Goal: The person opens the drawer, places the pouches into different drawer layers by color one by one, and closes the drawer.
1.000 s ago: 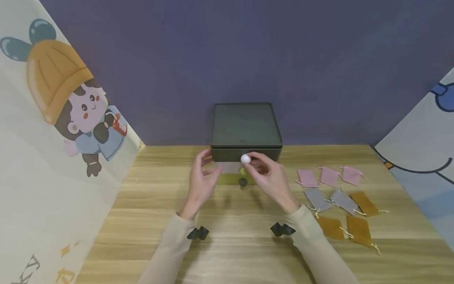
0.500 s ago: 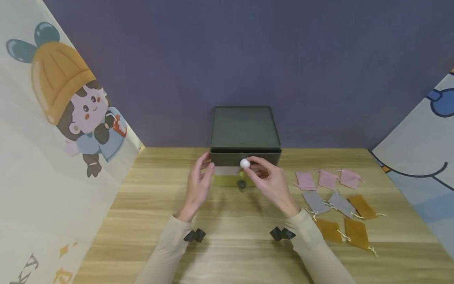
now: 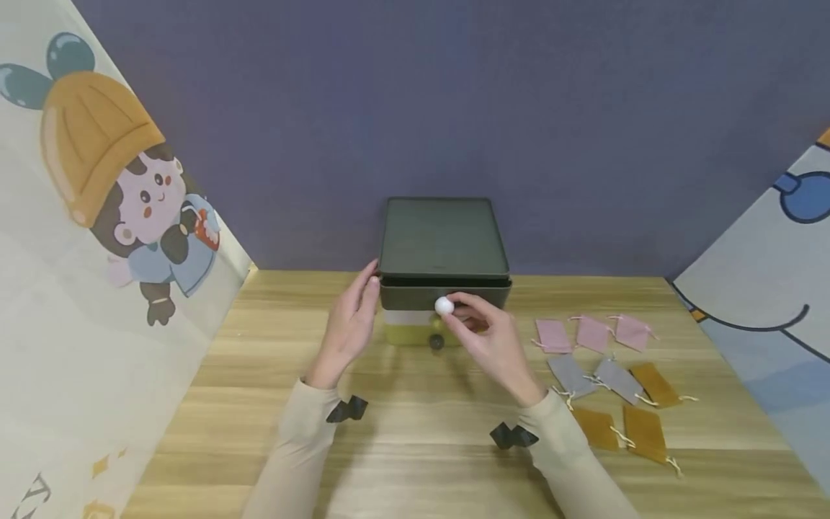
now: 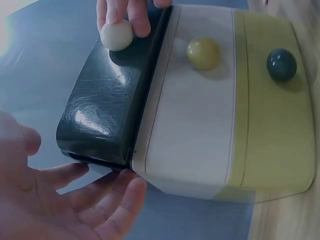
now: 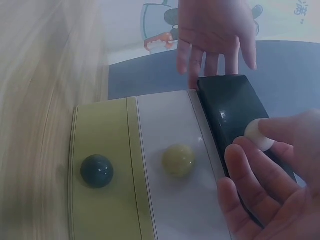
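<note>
A small box of three stacked drawers (image 3: 442, 238) stands at the back of the table, dark green on top. Its top drawer (image 4: 95, 110) is dark green with a white round knob (image 3: 444, 305), and juts out a little, a dark gap showing under the lid. Thumb and fingers of my right hand (image 3: 496, 342) pinch that knob. At the box's left side is my left hand (image 3: 346, 321), fingers extended, fingertips at the top drawer's side edge. Below are a white drawer (image 4: 195, 120) with a yellow knob (image 4: 203, 53) and a yellow-green drawer (image 4: 275, 130) with a dark knob (image 4: 281, 65).
Right of the box, several small drawstring pouches lie on the wooden table (image 3: 415, 461): pink pouches (image 3: 593, 334), grey pouches (image 3: 572, 375) and mustard pouches (image 3: 645, 432). A dark blue wall (image 3: 311, 130) rises behind, and a cartoon panel (image 3: 39, 303) borders the left.
The top drawer has slid out slightly toward me with my right hand on its knob, widening the gap under the lid. My left hand has drawn back leftward, its fingers straighter.
</note>
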`<state>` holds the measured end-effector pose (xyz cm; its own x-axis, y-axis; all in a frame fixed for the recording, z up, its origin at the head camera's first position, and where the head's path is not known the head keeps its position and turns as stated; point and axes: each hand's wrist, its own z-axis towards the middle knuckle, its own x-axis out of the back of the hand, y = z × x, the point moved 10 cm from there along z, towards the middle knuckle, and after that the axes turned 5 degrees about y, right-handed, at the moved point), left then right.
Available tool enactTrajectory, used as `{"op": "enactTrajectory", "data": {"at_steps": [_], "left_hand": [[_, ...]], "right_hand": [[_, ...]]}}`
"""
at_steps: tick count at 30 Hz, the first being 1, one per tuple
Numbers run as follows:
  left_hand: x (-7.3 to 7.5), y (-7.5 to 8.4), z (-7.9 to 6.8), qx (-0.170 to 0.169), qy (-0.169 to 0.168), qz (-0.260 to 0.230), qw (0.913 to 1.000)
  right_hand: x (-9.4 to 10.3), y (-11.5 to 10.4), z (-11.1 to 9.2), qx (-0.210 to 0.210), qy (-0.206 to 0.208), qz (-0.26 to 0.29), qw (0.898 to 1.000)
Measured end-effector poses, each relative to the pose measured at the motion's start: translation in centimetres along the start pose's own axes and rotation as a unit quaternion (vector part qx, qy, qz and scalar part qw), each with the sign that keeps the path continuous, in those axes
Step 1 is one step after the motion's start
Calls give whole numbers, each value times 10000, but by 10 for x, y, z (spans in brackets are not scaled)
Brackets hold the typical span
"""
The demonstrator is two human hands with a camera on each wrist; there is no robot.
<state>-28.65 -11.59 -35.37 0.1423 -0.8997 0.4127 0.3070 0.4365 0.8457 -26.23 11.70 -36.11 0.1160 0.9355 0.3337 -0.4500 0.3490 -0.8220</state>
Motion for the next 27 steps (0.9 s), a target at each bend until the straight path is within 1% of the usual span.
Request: {"op": "enactTrajectory", "data": {"at_steps": [1,6,10,17,21,27], "left_hand": [[-1,0,0,1,15,-11,10000],[-3,0,-3,-15,9,-392,9992],[-3,0,-5,-44,-15,-521,9986],[-1,-1,-6,-96,86,-551,9984],[0,-3,-6,-59,143,-510,9986],[-2,-3,-7,-31,179,-602,9980]], "right_hand": [[1,-1,0,4,14,5,10000],[5,-3,1,-43,5,-58,10000],[4,-3,2,-97,-57,-78,9999],[1,-2,2,-97,-87,-84,9999],[0,-1,1,-109,-82,-70,9999],[1,0,-1,-112,-55,-67,9999]]}}
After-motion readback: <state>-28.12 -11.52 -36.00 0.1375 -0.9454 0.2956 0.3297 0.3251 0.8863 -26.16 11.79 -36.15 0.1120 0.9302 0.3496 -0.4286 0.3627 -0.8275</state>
